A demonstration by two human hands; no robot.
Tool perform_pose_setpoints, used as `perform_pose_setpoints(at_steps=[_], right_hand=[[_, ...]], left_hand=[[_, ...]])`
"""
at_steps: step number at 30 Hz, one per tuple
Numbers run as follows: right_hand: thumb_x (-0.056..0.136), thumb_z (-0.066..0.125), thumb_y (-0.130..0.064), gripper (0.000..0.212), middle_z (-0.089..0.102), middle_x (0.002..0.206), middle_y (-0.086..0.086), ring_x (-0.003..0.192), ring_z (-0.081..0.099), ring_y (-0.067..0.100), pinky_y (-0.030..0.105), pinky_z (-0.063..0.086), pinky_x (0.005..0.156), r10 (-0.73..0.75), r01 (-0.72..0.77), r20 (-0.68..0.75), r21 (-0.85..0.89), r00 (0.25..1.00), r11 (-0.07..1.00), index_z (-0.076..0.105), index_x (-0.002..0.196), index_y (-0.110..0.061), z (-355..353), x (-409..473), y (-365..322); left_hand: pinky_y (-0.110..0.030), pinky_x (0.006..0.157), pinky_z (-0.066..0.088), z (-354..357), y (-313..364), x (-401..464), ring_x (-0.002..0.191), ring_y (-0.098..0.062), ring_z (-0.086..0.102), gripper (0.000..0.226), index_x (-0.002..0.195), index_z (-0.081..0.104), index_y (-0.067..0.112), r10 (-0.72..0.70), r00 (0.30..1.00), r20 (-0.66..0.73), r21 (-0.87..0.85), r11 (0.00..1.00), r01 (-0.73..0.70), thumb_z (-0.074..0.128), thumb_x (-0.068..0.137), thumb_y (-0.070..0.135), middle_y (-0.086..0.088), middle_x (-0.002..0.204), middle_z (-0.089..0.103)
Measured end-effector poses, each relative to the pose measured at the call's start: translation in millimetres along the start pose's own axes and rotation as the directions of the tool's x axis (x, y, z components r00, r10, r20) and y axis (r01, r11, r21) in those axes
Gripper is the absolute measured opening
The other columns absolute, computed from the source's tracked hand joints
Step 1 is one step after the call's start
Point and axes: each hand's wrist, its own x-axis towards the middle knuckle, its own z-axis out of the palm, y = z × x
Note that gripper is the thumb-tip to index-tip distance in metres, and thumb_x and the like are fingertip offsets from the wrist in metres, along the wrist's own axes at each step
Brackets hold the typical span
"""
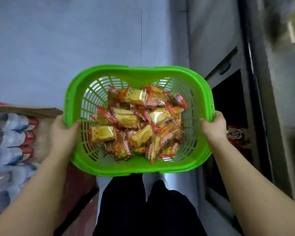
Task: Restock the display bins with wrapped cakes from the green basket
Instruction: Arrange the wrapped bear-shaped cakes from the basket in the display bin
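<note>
The basket [138,167] is bright green with a slatted lattice wall. The wrapped cakes [136,123] are golden yellow in clear film with red ends and red print; some show a bear shape. At the left of the frame, bottles [10,138] are clear with red caps. The floor [75,40] is pale grey-blue.

No text can be read. The wrapped cakes [138,123] in the green basket [109,169] carry red printed characters on their wrappers, too blurred to make out. The bottles [12,138] at the left of the frame show red labels, equally illegible.
</note>
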Motion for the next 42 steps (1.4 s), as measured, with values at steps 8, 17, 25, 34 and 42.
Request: perform_pose_setpoints(at_steps=[8, 17, 25, 34, 42], right_hand=[[0.080, 0.061, -0.012, 0.029, 0.064, 0.098, 0.013, 0.088, 0.062, 0.027, 0.030, 0.047, 0.075, -0.115, 0.112, -0.097, -0.032, 0.989, 0.993, 0.057, 0.107, -0.006, 129, 159, 59], [0.079, 0.060, -0.012, 0.030, 0.066, 0.105, 0.018, 0.097, 0.063, 0.033, 0.029, 0.043, 0.077, -0.146, 0.142, -0.120, -0.043, 0.982, 0.989, 0.060, 0.109, -0.008, 173, 212, 82], [0.076, 0.064, -0.011, 0.045, 0.056, 0.111, 0.016, 0.105, 0.051, 0.038, 0.047, 0.044, 0.087, -0.747, 0.808, 0.382, -0.479, 0.544, 0.344, 0.057, 0.120, -0.011, 191, 151, 54], [0.090, 0.051, -0.014, 0.046, 0.048, 0.125, 0.002, 0.116, 0.039, 0.024, 0.039, 0.033, 0.098, -0.486, 0.934, 0.851, -0.316, 0.202, -0.166, 0.044, 0.133, -0.029, 257, 143, 88], [0.076, 0.066, -0.035, 0.042, 0.052, 0.117, 0.003, 0.113, 0.044, 0.024, 0.036, 0.036, 0.093, -0.619, 0.918, 0.680, -0.332, 0.393, 0.218, 0.060, 0.117, -0.023, 235, 156, 74]], left_hand=[[-0.044, 0.083, 0.047, 165, -94, 120, 0.099, -0.038, 0.059, 0.030, 0.103, 0.057, 0.006, 0.079, 0.996, 0.032, 0.084, 0.993, -0.082, 0.062, 0.084, 0.027, -0.023, 0.105, 0.063], [-0.047, 0.086, 0.050, 220, -128, 159, 0.097, -0.035, 0.061, 0.044, 0.105, 0.060, 0.006, 0.075, 0.992, 0.099, 0.057, 0.995, -0.080, 0.059, 0.072, 0.035, -0.020, 0.104, 0.066], [-0.040, 0.094, 0.030, 227, -88, 150, 0.109, -0.039, 0.046, 0.043, 0.119, 0.050, 0.002, 0.660, 0.735, 0.155, 0.313, 0.673, -0.670, 0.065, 0.080, 0.012, -0.020, 0.114, 0.055], [-0.039, 0.103, 0.039, 316, -71, 149, 0.127, -0.026, 0.042, 0.072, 0.142, 0.028, 0.015, 0.378, 0.443, 0.813, 0.316, 0.354, -0.880, 0.066, 0.082, 0.020, -0.009, 0.143, 0.036], [-0.035, 0.091, 0.037, 317, -80, 167, 0.112, -0.028, 0.047, 0.055, 0.122, 0.046, 0.008, 0.435, 0.600, 0.672, 0.319, 0.561, -0.764, 0.072, 0.078, 0.030, -0.013, 0.120, 0.050]])
